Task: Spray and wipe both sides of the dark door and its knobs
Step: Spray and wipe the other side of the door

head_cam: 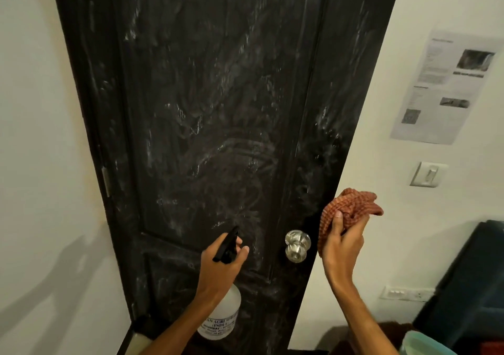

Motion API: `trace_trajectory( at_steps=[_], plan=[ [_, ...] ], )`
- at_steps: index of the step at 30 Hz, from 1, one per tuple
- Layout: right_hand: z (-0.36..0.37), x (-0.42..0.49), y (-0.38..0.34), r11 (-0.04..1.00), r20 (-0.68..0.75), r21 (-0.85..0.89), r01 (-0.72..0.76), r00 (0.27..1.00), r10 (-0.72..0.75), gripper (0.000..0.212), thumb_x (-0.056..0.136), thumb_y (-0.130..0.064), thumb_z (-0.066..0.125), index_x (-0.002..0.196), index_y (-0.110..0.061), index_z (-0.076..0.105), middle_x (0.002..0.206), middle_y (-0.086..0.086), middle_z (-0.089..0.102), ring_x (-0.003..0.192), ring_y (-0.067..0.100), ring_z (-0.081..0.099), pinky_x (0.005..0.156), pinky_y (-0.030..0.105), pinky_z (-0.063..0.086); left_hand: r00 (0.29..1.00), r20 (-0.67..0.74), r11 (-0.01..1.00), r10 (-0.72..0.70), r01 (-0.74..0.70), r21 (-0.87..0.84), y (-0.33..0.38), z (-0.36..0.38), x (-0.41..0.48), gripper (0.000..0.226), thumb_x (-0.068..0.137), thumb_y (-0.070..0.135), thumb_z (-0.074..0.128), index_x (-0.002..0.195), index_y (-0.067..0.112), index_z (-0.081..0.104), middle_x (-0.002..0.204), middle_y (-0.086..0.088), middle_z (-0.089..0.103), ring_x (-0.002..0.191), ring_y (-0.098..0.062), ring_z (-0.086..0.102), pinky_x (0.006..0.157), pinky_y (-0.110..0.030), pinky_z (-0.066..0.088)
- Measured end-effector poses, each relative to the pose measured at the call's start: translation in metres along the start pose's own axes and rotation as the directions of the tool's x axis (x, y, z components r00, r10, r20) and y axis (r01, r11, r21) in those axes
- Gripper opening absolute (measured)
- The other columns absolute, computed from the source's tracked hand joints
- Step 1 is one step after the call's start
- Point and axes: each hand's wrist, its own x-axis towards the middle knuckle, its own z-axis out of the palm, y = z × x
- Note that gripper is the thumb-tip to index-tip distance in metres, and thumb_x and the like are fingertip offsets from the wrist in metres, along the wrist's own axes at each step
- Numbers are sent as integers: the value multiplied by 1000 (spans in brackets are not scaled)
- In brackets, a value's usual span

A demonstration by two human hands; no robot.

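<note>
The dark door fills the middle of the view, streaked all over with whitish smears. Its silver knob sits low on the right side. My left hand grips the black trigger head of a clear spray bottle, nozzle aimed at the door just left of the knob. My right hand holds a bunched reddish-brown cloth up in the air, just right of the door's edge and a little above the knob, not touching the door.
White walls flank the door. On the right wall hang a printed paper sheet, a light switch and a lower socket plate. A dark blue piece of furniture and a teal container stand at bottom right.
</note>
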Motion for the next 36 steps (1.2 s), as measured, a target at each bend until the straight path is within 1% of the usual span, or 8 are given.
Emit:
trace_trajectory(
  at_steps=[3,7,10,18,24,27,33,36],
  plan=[
    [20,17,-14,992,67,8,129,989,-129,49,106,-24,48,151,-9,36,135,6,60,120,20,61,104,23,48,998,-15,998,55,-55,-13,14,7,30,11,90,8,77,85,15,71,64,-1,66,52,-6,59,54,-24,50],
    [36,39,-22,964,92,27,266,959,-267,59,102,-37,43,153,-8,34,145,13,55,133,29,55,111,50,45,994,-13,994,112,-112,-9,33,21,58,21,94,12,74,75,12,65,53,1,56,44,-10,51,48,-31,44],
    [48,42,-23,953,90,36,300,949,-302,61,102,-42,44,155,-14,30,147,14,54,134,30,54,111,55,45,991,-2,991,136,-136,-12,37,22,72,22,94,13,74,75,12,63,52,3,54,43,-8,50,47,-28,43],
    [73,16,-7,983,50,-29,182,982,-180,57,100,-38,49,152,-28,25,144,11,54,129,25,56,110,50,48,998,45,996,49,-46,-72,14,1,81,18,96,14,72,81,8,66,65,-18,64,42,-10,50,45,-28,40],
    [100,2,-9,991,-27,-101,83,996,-86,65,107,-33,48,161,-13,19,156,7,39,142,23,38,121,46,30,991,124,998,44,-37,-55,2,-29,105,18,94,17,75,80,11,65,55,6,57,47,-7,53,52,-22,43],
    [114,0,-19,991,-25,-108,84,996,-87,64,108,-23,47,163,-17,16,152,0,40,136,12,40,113,29,30,984,171,998,44,-37,-42,1,-44,123,20,93,21,77,78,17,64,56,8,57,48,-6,54,54,-24,43],
    [141,-2,-36,976,-42,-121,180,982,-186,62,104,-26,46,154,-46,14,155,-11,34,142,5,36,119,28,25,976,201,996,83,-75,-45,12,-67,151,15,92,27,78,81,25,68,64,5,64,54,-8,59,57,-29,48],
    [154,2,-41,959,-39,-173,224,971,-234,67,103,-29,45,159,-44,11,158,-19,23,147,-5,22,122,28,18,974,203,994,102,-93,-53,19,-71,164,21,92,29,77,76,24,65,60,5,60,53,-10,56,57,-34,50]
  ],
)
